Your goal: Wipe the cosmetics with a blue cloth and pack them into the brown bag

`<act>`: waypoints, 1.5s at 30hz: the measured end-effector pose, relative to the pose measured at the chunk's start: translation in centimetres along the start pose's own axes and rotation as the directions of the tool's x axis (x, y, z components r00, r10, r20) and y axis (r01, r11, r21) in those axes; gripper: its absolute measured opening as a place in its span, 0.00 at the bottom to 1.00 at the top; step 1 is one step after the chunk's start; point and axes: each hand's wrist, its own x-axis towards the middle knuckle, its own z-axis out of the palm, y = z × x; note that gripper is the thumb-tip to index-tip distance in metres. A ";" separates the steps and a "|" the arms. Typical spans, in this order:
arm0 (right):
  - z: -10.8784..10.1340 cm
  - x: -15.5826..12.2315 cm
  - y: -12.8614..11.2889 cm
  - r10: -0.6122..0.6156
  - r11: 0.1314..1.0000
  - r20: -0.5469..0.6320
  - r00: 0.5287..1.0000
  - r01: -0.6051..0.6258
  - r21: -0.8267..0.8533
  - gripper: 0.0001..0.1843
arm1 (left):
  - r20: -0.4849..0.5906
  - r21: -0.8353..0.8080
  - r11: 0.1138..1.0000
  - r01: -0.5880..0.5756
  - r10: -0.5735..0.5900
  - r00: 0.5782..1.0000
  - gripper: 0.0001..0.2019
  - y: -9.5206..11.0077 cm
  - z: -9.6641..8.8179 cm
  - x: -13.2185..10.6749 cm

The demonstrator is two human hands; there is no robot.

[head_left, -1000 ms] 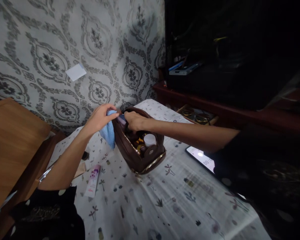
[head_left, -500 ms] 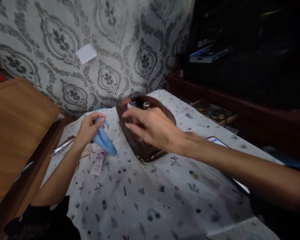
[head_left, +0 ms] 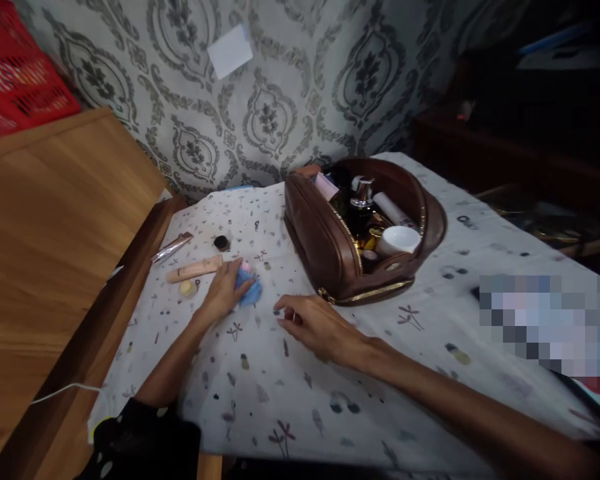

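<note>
My left hand [head_left: 224,290] is closed around a crumpled light blue cloth [head_left: 250,293] low over the tablecloth. A small pink end [head_left: 246,267] pokes out beside the cloth; what it belongs to is hidden. My right hand [head_left: 325,330] hovers just in front of the bag, its fingers loosely curled and apart, with nothing seen in them. The brown toiletry bag [head_left: 320,233] stands unzipped. Inside it are a white jar [head_left: 401,239], a pump bottle [head_left: 363,193], a pale tube [head_left: 393,208] and other cosmetics.
Left of my left hand lie a peach tube [head_left: 194,269], a small yellowish pot [head_left: 187,288], a black-lidded jar [head_left: 221,243] and a shiny slim case [head_left: 172,247]. A blurred-out device [head_left: 550,327] lies at right. A wooden panel [head_left: 70,233] and red basket [head_left: 25,73] border the left.
My right hand has come away from over the bag's opening to the table before it. My left hand has lowered the cloth to where the pink-and-white tube lay. The view has shifted.
</note>
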 end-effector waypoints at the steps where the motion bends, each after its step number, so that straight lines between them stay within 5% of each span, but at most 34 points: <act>1: 0.5 0.4 0.3 0.013 0.998 -0.008 1.000 -0.013 0.056 0.13 | 0.010 0.023 1.000 0.011 -0.011 1.000 0.27 0.1 0.5 -0.4; 6: 2.9 2.3 1.9 0.098 0.946 -0.047 0.994 -0.078 0.314 0.16 | -0.014 0.028 0.998 0.048 -0.048 0.999 0.25 1.6 0.8 -0.9; 11: 4.1 3.5 2.9 0.136 0.910 -0.086 0.987 -0.090 0.405 0.19 | -0.081 0.068 0.997 0.033 -0.028 0.996 0.10 2.2 0.1 -0.3; 16: 4.9 4.1 2.8 0.122 0.899 -0.104 0.987 -0.065 0.434 0.20 | -0.113 0.085 0.996 0.020 -0.010 0.993 0.17 1.2 0.1 0.9; 25: 5.7 3.6 2.4 0.169 0.807 -0.161 0.972 -0.042 0.590 0.20 | -0.179 0.257 0.912 0.320 -0.280 0.943 0.19 -2.6 -3.2 6.1; 33: 5.2 2.8 2.3 0.155 0.748 -0.176 0.972 0.001 0.663 0.16 | -0.040 0.289 0.911 0.295 -0.296 0.954 0.17 -3.1 -2.3 8.5; 36: 4.9 2.9 2.5 0.180 0.643 -0.163 0.970 0.009 0.766 0.21 | -0.081 0.244 0.942 0.230 -0.217 0.973 0.18 -1.5 -2.8 7.5; 39: 4.7 3.3 2.8 0.252 0.425 -0.143 0.957 0.023 0.905 0.30 | -0.183 0.024 0.997 -0.071 0.074 0.980 0.15 1.8 -3.2 4.9; 42: 4.5 3.7 2.9 0.271 0.184 -0.086 0.959 0.036 0.982 0.37 | -0.117 -0.088 0.965 -0.246 0.235 0.965 0.15 5.9 -2.6 1.1; 45: 4.2 3.8 2.9 0.252 0.057 -0.035 0.967 0.021 0.998 0.33 | -0.111 -0.011 0.936 -0.353 0.350 0.930 0.16 8.6 -1.4 -1.7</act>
